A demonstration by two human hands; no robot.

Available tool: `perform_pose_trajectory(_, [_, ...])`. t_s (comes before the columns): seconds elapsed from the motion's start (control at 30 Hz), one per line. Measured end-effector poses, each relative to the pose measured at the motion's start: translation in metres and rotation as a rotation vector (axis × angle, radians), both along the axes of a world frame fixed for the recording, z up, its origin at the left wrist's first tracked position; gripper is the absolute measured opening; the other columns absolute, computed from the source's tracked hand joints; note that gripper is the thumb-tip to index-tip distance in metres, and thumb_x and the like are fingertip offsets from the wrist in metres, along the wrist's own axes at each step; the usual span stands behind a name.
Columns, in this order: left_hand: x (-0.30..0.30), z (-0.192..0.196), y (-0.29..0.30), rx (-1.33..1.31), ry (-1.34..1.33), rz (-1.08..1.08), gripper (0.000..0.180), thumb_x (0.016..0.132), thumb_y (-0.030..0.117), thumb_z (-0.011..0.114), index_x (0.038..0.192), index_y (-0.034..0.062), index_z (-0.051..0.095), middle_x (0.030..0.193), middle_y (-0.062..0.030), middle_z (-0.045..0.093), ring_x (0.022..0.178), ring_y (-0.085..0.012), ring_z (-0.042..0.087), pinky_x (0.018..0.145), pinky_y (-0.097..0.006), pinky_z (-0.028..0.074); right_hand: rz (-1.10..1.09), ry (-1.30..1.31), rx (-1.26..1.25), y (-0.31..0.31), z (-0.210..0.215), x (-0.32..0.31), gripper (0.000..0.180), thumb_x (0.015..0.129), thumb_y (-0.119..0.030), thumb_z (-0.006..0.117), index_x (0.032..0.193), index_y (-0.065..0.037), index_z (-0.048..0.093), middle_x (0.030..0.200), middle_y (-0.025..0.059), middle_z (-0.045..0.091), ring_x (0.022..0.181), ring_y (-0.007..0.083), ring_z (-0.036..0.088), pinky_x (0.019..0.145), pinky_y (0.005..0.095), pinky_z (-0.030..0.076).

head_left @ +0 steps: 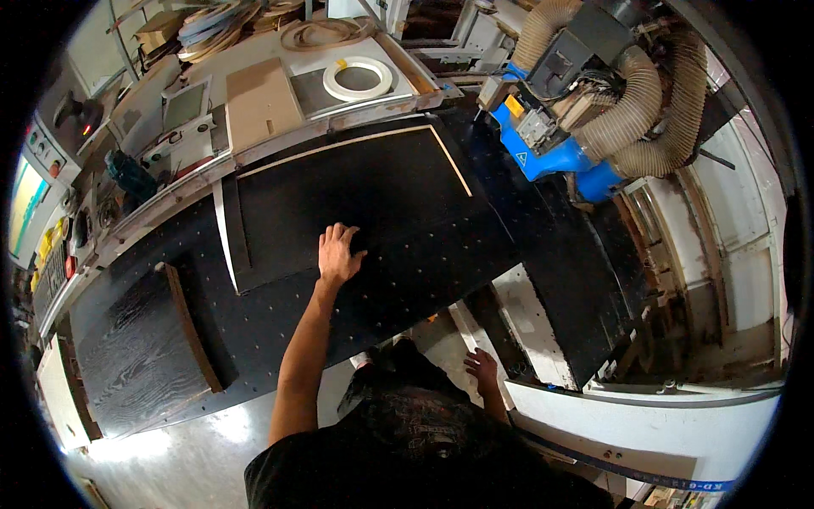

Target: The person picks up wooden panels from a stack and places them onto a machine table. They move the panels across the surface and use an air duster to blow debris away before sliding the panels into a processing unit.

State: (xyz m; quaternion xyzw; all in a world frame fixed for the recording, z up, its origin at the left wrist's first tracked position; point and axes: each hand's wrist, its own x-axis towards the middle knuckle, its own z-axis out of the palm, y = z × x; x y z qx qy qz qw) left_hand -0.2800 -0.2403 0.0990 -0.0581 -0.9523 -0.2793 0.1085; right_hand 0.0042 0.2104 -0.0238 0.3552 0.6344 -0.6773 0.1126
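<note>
Two hands are in view, both yours. Your left arm reaches forward, nearly straight, across the black perforated table (407, 288). Your left hand (338, 253) lies flat, palm down, fingers spread wide, gripping nothing; it presses on the near part of the black panel (356, 195). Your right arm hangs low beside your body, elbow bent. Your right hand (482, 370) sits by the near edge of the table, fingers loosely curled; whether it grips anything cannot be told.

The black panel lies flat on the table, near its middle, just short of the blue machine head (551, 144). Its long axis runs left to right, rising toward the right. A pale edge band shows along its far side and its right end. A second dark wood-grain panel (144, 348) lies well apart to the left, brown edge facing right. A white tape roll (357, 79) rests on the bench beyond.
</note>
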Motion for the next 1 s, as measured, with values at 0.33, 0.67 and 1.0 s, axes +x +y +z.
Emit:
perform_pose_trajectory(0.33, [0.077, 0.02, -0.01, 0.079, 0.041, -0.109, 0.064, 0.065, 0.056, 0.095, 0.103, 0.0072, 0.08, 0.101, -0.0101, 0.065, 0.103, -0.034, 0.063, 0.096, -0.045, 0.05, -0.36, 0.306, -0.559, 0.029, 0.027, -0.122, 0.063, 0.112, -0.056, 0.042, 0.16, -0.016, 0.045, 0.155, 0.0113, 0.058, 0.144, 0.0304, 0.05, 0.121, 0.0514, 0.037])
perform_pose_trajectory(0.67, [0.122, 0.023, 0.054, 0.023, -0.067, -0.237, 0.06, 0.068, 0.059, 0.094, 0.1, 0.0094, 0.079, 0.102, -0.0083, 0.066, 0.105, -0.0307, 0.063, 0.094, -0.045, 0.052, -0.008, 0.514, 0.108, 0.079, 0.069, -0.105, 0.049, 0.105, -0.028, 0.064, 0.147, -0.003, 0.058, 0.138, 0.0132, 0.067, 0.124, 0.0284, 0.065, 0.107, 0.0441, 0.052])
perform_pose_trajectory(1.0, [0.116, 0.004, 0.099, -0.128, -0.12, -0.501, 0.059, 0.081, 0.041, 0.085, 0.126, 0.0085, 0.064, 0.125, -0.0108, 0.06, 0.122, -0.0327, 0.054, 0.106, -0.046, 0.044, -0.369, 0.363, -0.378, 0.15, 0.046, -0.108, 0.057, 0.108, -0.031, 0.066, 0.152, 0.002, 0.051, 0.134, 0.0154, 0.066, 0.125, 0.03, 0.063, 0.11, 0.0468, 0.05])
